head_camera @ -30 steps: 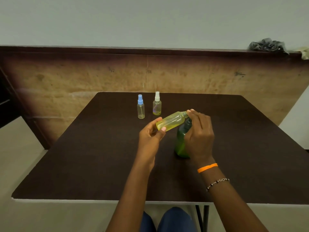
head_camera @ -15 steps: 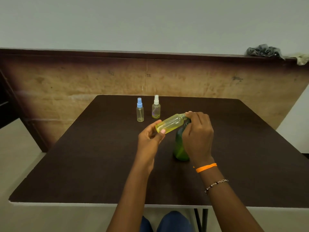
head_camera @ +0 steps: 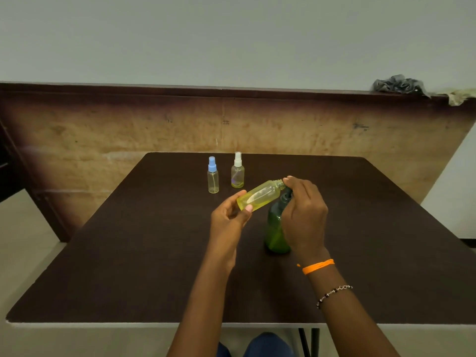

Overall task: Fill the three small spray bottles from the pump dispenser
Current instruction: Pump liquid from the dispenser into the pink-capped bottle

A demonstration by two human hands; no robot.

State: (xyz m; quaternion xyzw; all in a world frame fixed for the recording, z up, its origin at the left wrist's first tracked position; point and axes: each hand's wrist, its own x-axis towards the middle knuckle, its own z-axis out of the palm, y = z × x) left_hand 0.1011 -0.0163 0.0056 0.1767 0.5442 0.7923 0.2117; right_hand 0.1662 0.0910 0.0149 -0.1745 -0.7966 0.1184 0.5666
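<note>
Holding unchanged: left hand (head_camera: 229,220) pinches the uncapped yellow spray bottle (head_camera: 260,195), axis tilted, neck up-right over the green pump dispenser (head_camera: 277,228); right hand (head_camera: 304,215) fingers curled on the pump.

Bare forearms; orange band (head_camera: 318,266) and beaded bracelet (head_camera: 333,295) on right wrist; blue trousers (head_camera: 268,345).

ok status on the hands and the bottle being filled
Left hand holds the uncapped yellow bottle tilted, neck at the green pump dispenser. Right hand on the pump head. Nothing in the way.
</note>
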